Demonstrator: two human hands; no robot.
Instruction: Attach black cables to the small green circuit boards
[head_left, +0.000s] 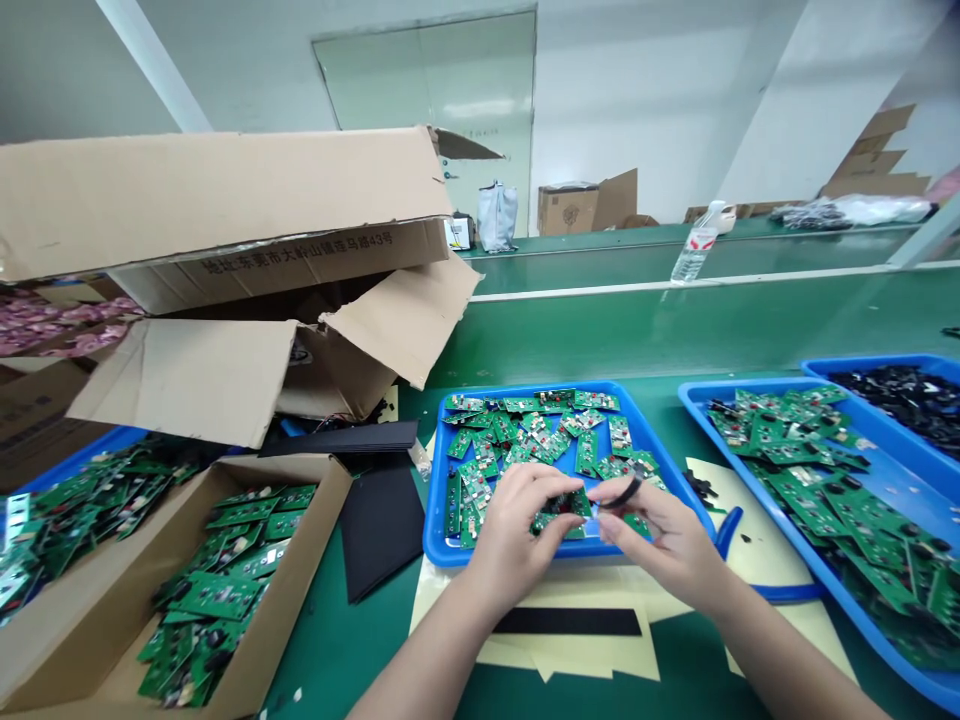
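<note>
Crowding bench, pale wall beyond: circuit boards

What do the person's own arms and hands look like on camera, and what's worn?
The left hand and right hand are ungloved. The left forearm and right forearm are bare where they show, without sleeves, watch or bracelet. A black band shows at the right fingers; I can't tell whether it's worn.

Reads "地址:东莞市大岭山镇连马路43号" in dark print along a side panel of the large carton, ending in the number 43. Shows red lettering on the bottle and a dark emblem on the rear carton, both too small to read.
</note>
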